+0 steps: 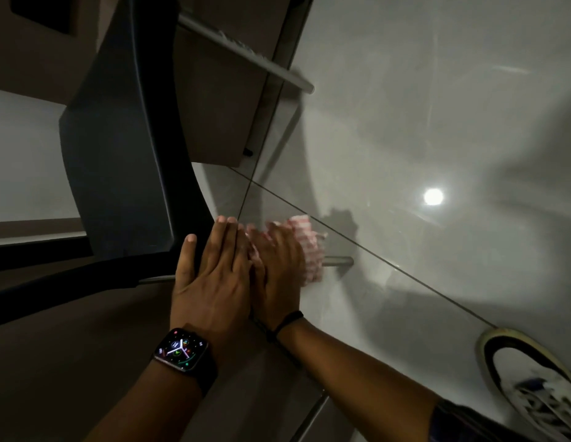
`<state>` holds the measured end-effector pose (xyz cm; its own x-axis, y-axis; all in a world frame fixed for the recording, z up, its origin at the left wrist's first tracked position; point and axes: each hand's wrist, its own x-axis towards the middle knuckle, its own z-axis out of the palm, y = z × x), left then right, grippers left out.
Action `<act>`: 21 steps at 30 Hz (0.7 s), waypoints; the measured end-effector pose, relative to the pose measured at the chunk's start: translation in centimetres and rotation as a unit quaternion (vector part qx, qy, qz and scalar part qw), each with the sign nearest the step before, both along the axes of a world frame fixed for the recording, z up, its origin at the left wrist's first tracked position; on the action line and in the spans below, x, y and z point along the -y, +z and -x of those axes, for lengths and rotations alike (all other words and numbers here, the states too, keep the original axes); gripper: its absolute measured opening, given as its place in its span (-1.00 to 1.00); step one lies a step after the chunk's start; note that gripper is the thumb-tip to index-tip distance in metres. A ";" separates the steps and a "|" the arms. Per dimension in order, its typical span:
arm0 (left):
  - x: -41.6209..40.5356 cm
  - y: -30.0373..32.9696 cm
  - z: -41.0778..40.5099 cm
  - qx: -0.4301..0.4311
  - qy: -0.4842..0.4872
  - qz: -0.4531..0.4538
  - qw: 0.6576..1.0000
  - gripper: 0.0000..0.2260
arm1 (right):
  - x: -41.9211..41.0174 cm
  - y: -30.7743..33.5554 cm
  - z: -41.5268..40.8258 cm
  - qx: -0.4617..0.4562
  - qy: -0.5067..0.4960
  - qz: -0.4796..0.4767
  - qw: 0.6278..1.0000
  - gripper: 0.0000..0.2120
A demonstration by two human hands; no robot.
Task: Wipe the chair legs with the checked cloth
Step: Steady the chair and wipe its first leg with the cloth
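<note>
A dark chair (124,148) lies tipped on its side on the glossy floor. One thin grey metal leg (338,261) runs across the middle of the view, its tip touching the floor. My right hand (281,269) is wrapped around this leg with the red-and-white checked cloth (306,247) bunched under the fingers; the hand is blurred. My left hand (214,269), wearing a smartwatch, lies flat with fingers together against the chair's dark frame, right beside the right hand. A second grey leg (245,52) sticks out higher up.
Brown cabinet panels (220,116) stand close behind the chair. The grey tiled floor (421,122) spreads to the right with a lamp reflection. A white and black shoe (533,384) rests at the lower right. Another grey leg (309,419) shows at the bottom edge.
</note>
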<state>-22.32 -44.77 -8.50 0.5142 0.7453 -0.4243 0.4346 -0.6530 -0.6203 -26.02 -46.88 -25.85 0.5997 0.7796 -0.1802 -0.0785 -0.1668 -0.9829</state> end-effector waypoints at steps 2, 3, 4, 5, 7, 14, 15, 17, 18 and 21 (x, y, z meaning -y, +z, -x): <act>-0.3 -0.4 0.5 0.006 -0.011 0.000 1.000 -0.39 | 1.1 -2.1 0.1 -0.008 -0.004 0.047 0.999 -0.44; -0.5 -0.5 0.8 0.011 -0.018 0.006 1.000 -0.38 | 1.6 -3.6 -0.1 -0.047 -0.010 0.065 0.997 -0.42; -0.6 -0.6 1.0 0.013 -0.027 0.010 1.000 -0.37 | 2.1 -5.4 -0.4 -0.090 -0.007 0.086 0.992 -0.41; -0.8 -0.5 1.3 0.013 -0.039 0.012 0.999 -0.36 | 2.5 -7.3 -1.0 -0.116 0.015 0.112 0.987 -0.39; -0.9 -0.6 1.6 0.017 -0.046 0.009 0.999 -0.36 | 2.9 -10.8 -2.4 -0.153 0.070 0.169 0.971 -0.32; -0.8 -0.9 1.0 -0.003 -0.013 0.017 1.000 -0.35 | 2.4 -4.6 -0.3 -0.123 0.002 0.016 0.992 -0.66; -0.9 -0.9 1.1 -0.006 -0.001 0.024 1.000 -0.36 | 1.5 -2.8 0.6 -0.051 -0.002 -0.024 0.998 -0.64; -1.1 -1.0 0.9 -0.018 0.023 0.048 0.998 -0.38 | -0.8 0.2 1.0 0.009 -0.015 -0.070 0.997 -0.67; -1.3 -1.0 0.9 -0.011 0.032 0.057 0.998 -0.39 | -1.6 0.6 0.6 0.011 -0.037 -0.085 0.996 -0.72; -2.0 -0.6 1.3 0.014 -0.004 0.053 0.999 -0.37 | -0.9 -3.2 -0.6 0.055 -0.053 -0.073 0.994 -0.72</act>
